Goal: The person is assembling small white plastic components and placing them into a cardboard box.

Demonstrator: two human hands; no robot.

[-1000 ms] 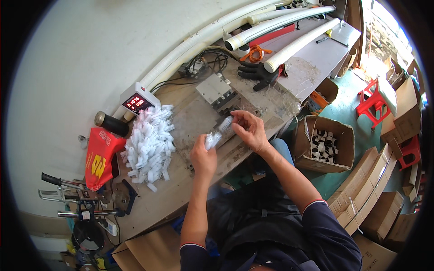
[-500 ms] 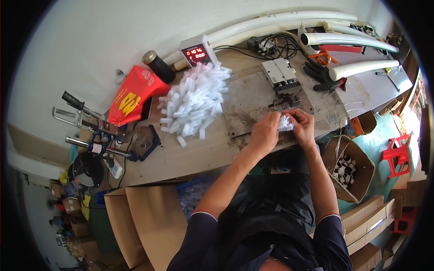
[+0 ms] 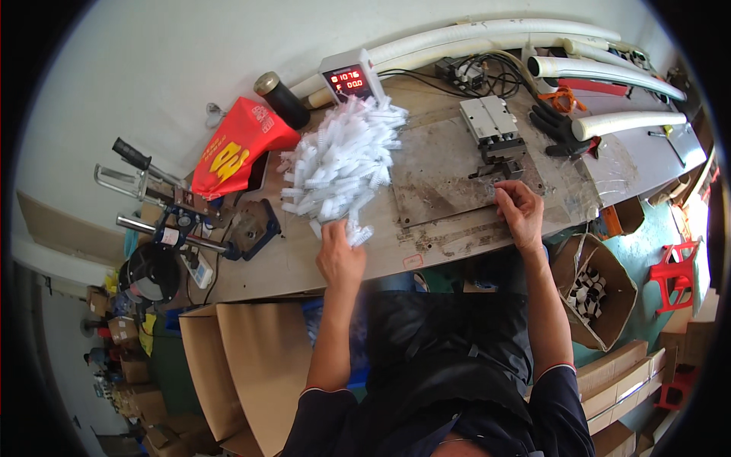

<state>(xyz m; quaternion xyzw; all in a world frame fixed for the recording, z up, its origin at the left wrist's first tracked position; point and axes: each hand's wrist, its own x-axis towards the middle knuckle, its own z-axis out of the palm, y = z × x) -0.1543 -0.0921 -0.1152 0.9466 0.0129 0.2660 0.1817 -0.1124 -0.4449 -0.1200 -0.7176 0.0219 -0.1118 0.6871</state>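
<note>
A heap of translucent white ribbed plastic pieces (image 3: 343, 148) lies on the workbench. At its near edge my left hand (image 3: 340, 255) has its fingers closed on a white ribbed plastic piece (image 3: 359, 233), partly hidden by the fingertips. My right hand (image 3: 522, 215) is farther right, over the front of a stained metal plate (image 3: 430, 186), with thumb and forefinger pinched together. Whatever is between those fingertips is too small to make out. Just beyond this hand stands a small device with a pale block (image 3: 487, 118) and a dark metal fixture (image 3: 499, 164).
Behind the heap are a counter with a red display (image 3: 350, 80), a dark bottle (image 3: 282, 100) and a red bag (image 3: 242, 148). A lever press (image 3: 179, 217) stands left. Long white tubes (image 3: 487, 30) and a black glove (image 3: 560, 133) lie behind; an open carton (image 3: 609, 263) sits right.
My hands have parted. The left has moved leftward to the heap; the right stays near the fixture. The white piece held between both hands before no longer shows there. The view has shifted slightly.
</note>
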